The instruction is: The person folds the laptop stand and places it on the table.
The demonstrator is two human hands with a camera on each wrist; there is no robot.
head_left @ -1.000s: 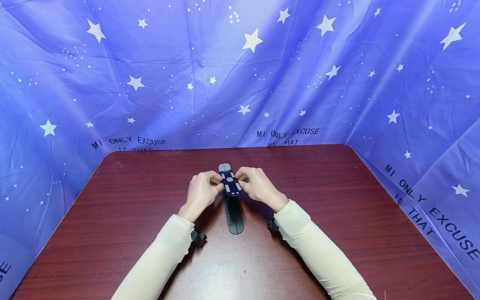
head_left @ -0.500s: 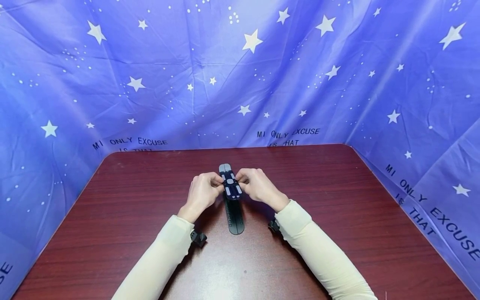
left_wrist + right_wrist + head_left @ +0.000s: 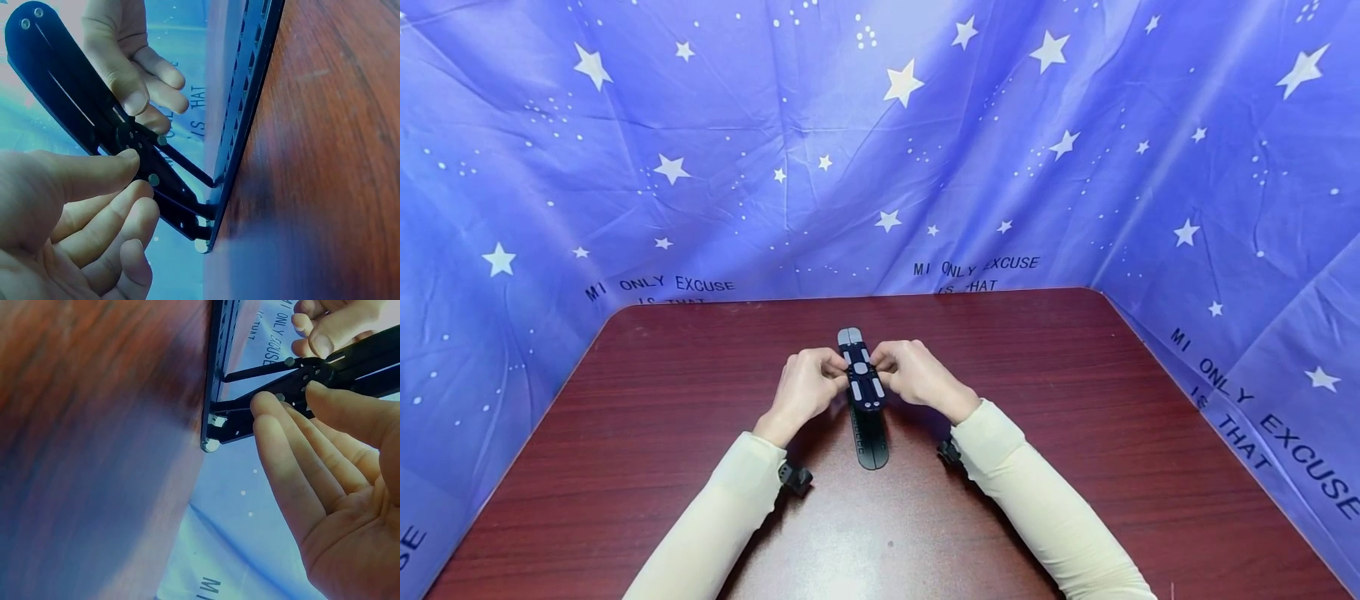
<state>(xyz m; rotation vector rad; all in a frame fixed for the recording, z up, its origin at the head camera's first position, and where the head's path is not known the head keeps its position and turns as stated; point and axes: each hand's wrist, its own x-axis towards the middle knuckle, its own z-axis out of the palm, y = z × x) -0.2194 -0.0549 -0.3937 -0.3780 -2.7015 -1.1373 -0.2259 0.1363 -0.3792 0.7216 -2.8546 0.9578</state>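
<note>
A black folding stand (image 3: 867,392) with pale grey pads on its upper plate stands in the middle of the table, between my two hands. Its long slotted base (image 3: 872,457) lies flat on the tabletop. In the left wrist view the upper plate (image 3: 53,75) slants up from the base, with thin struts (image 3: 190,167) joining the two. My left hand (image 3: 805,383) pinches the stand's left side near its middle pivot, thumb against fingers. On the opposite side my right hand (image 3: 921,377) pinches the same area between thumb and fingers (image 3: 284,453).
The stand rests on a dark red wood-grain table (image 3: 625,467) with rounded far corners. A blue cloth with white stars and lettering (image 3: 775,125) hangs behind it and along both sides. Small black wrist cameras (image 3: 796,477) hang below both pale sleeves (image 3: 722,508).
The upper plate's near end has sunk and come closer to me, over the base. Both hands have shifted slightly the same way with it, keeping their hold. The base has stayed in place.
</note>
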